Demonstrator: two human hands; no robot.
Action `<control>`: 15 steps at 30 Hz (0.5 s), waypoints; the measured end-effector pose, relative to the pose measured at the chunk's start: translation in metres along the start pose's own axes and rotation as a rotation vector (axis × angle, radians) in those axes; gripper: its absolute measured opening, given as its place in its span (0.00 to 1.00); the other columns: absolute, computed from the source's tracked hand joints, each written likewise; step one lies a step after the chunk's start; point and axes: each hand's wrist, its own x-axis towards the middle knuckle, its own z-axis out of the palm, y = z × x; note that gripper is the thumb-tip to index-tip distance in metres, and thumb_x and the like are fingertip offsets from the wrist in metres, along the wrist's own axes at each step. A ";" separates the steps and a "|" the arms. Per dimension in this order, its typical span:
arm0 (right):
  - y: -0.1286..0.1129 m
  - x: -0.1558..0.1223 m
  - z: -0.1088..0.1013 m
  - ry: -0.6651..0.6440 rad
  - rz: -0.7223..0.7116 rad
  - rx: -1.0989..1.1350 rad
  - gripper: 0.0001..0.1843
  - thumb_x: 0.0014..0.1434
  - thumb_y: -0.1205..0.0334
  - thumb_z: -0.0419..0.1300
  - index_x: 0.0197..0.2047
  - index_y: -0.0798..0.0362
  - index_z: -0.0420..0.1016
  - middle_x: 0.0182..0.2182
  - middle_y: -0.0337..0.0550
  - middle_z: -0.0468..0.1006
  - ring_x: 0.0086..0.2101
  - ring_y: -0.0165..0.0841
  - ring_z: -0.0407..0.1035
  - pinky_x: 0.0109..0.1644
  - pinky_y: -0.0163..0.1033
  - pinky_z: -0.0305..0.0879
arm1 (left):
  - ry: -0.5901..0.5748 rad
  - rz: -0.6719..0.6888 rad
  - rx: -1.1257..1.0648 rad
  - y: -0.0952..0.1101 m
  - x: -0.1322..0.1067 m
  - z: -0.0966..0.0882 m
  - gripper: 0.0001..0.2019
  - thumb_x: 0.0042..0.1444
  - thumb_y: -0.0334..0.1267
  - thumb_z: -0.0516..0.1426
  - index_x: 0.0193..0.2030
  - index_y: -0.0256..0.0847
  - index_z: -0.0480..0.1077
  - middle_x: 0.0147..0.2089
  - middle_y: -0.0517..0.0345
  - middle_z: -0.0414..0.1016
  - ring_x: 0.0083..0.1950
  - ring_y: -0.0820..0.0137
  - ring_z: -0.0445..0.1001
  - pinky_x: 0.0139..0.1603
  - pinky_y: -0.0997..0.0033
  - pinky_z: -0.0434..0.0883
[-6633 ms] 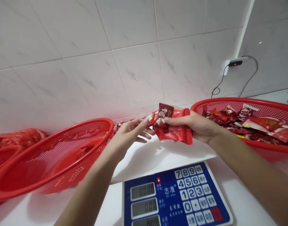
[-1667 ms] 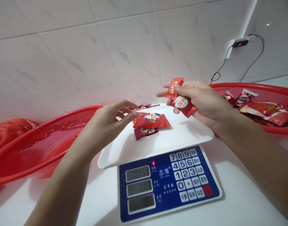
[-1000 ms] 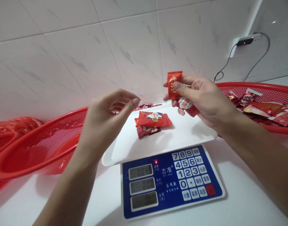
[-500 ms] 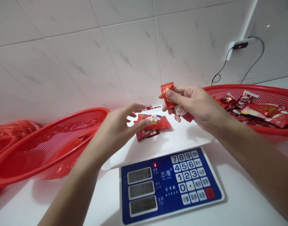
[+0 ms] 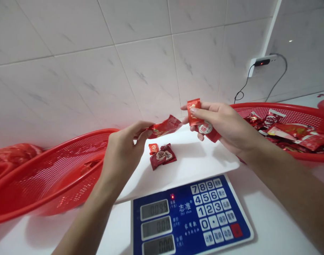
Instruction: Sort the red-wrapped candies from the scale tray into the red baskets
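head view | left hand [image 5: 122, 152] pinching a red foil candy packet [image 5: 164, 127] above the white scale tray [image 5: 194, 156], fingers narrow on it | right hand [image 5: 220, 127] gripping two red packets [image 5: 197, 118] at centre right, fingers closed around them | dark red candy packet [image 5: 162, 157] lying on the tray, centre | red mesh basket [image 5: 284, 110] sitting at right, holding more packets

A packet [image 5: 165, 126] sits in the left hand [image 5: 122, 148], a sweet [image 5: 194, 111] in the right hand [image 5: 223, 129]. Between and below them, a small pile [image 5: 161, 156] lies on the tray [image 5: 204, 163] of a scale [image 5: 191, 216] — the keypad nearer still. One basket [image 5: 71, 141] lies left of the left hand, another [image 5: 260, 108], holding more packets [image 5: 289, 132], behind the right hand.
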 end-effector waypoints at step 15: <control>0.015 0.005 0.005 -0.018 -0.042 -0.391 0.04 0.62 0.71 0.68 0.40 0.59 0.77 0.24 0.38 0.78 0.18 0.23 0.62 0.20 0.31 0.59 | -0.144 0.032 -0.255 0.007 -0.002 -0.001 0.08 0.64 0.36 0.60 0.42 0.47 0.83 0.43 0.61 0.87 0.42 0.69 0.81 0.42 0.71 0.71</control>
